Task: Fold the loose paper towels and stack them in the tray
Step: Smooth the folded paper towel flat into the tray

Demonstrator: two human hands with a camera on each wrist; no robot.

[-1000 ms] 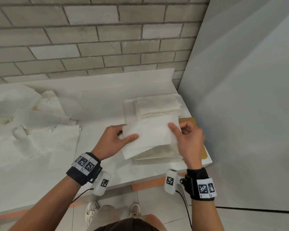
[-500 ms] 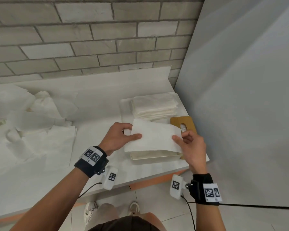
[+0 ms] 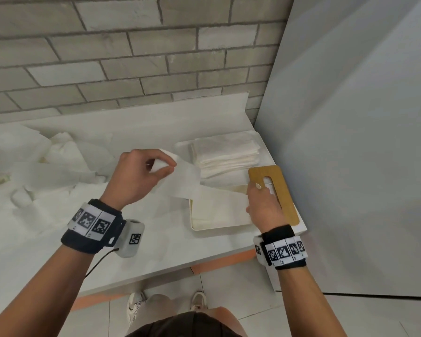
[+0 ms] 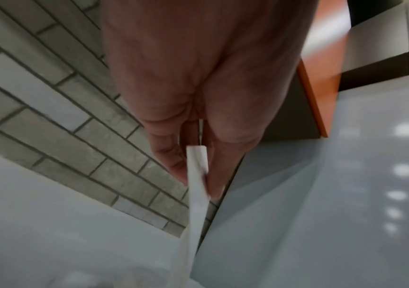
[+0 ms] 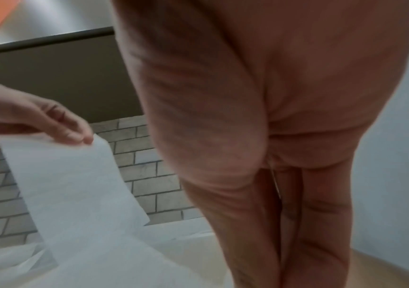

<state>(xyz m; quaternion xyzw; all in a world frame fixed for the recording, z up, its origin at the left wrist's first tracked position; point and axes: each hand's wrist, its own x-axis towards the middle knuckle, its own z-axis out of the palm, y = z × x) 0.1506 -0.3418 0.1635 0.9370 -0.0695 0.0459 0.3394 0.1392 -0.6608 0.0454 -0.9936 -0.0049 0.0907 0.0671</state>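
A white paper towel (image 3: 204, 190) stretches slanted between both hands above the cream tray (image 3: 216, 226). My left hand (image 3: 165, 166) pinches its left end, raised above the counter; the left wrist view shows the folded edge (image 4: 195, 204) between thumb and fingers (image 4: 173, 165). My right hand (image 3: 255, 195) holds the right end low over the tray's front right; its fingertips are hidden. In the right wrist view the towel (image 5: 75, 185) hangs from the left hand (image 5: 50, 120). A stack of folded towels (image 3: 226, 152) fills the tray's far half.
A heap of loose white towels (image 3: 46, 171) covers the counter's left side. A wooden board with a slot (image 3: 280, 190) lies right of the tray, by the counter's edge. A brick wall (image 3: 131, 57) stands behind and a grey panel (image 3: 350, 142) to the right.
My left hand has lifted its end of the towel up and leftwards. The right hand has lowered its end towards the tray's front right corner.
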